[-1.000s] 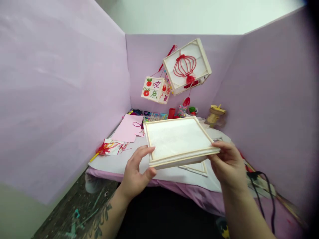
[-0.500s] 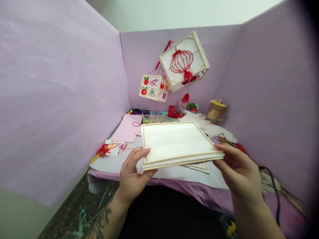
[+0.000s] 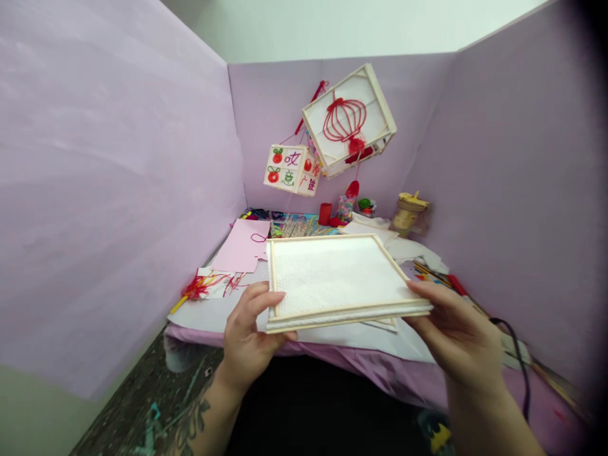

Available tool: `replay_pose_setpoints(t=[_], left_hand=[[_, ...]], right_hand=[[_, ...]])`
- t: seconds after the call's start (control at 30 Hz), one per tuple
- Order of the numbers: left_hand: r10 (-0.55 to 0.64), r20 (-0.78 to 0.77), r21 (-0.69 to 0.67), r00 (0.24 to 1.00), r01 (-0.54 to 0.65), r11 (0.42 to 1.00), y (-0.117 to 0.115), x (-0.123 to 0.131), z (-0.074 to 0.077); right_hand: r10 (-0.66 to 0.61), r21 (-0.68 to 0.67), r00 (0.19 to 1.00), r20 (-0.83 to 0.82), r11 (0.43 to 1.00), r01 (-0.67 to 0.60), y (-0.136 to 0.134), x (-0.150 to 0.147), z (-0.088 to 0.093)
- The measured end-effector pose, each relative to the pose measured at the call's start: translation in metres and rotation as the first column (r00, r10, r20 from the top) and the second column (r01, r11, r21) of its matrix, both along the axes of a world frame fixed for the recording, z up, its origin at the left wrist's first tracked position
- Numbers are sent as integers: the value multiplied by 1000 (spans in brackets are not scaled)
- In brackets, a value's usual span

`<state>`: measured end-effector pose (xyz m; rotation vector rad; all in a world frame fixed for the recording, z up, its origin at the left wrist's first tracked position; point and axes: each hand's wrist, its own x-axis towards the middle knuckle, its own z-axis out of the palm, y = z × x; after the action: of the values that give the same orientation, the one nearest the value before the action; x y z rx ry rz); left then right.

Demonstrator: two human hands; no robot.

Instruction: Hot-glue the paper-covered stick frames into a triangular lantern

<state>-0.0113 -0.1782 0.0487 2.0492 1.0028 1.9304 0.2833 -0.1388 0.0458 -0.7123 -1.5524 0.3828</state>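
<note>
A stack of square white panels with pale wooden frames [image 3: 337, 278] is held flat above the near edge of the table. My left hand [image 3: 251, 335] grips its near left corner, thumb below and fingers on top. Fingers of my right hand [image 3: 456, 329] close around the near right corner. Another framed panel [image 3: 387, 324] lies on the white paper [image 3: 213, 311] just beneath the stack.
Purple partition walls enclose the table on three sides. Two box lanterns hang at the back: a large one with a red lantern drawing [image 3: 349, 120] and a small one with fruit pictures [image 3: 291, 170]. Pink paper [image 3: 242, 244], red threads [image 3: 202, 285], a wooden spool [image 3: 407, 215] and a black cable [image 3: 515, 354] lie around.
The stack of panels has shifted slightly toward me and levelled out; both hands kept their grip on its near corners.
</note>
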Motion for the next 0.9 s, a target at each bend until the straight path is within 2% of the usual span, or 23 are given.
replay_pose_setpoints(t=[0.17,0.3,0.63,0.77,0.9], left_hand=[[9,15,-16,1000,-9,1000,0,0,1],[5,9,-24,1000,-4,1000,1,-1,1],[3,-5,-97,1000,-4,995,2,-5,-4],[-19,34,-208,999,26,978,7,-10,-10],[-59,31,-360,998,66,931,35,-22,-11]], right_hand=[[-5,18,987,158,1000,3,8,8,-4],[-24,86,956,292,996,-1,13,10,0],[-43,170,963,265,985,-3,11,8,5],[-179,283,948,264,954,101,13,1,3],[-420,448,866,271,852,273,19,-12,-15]])
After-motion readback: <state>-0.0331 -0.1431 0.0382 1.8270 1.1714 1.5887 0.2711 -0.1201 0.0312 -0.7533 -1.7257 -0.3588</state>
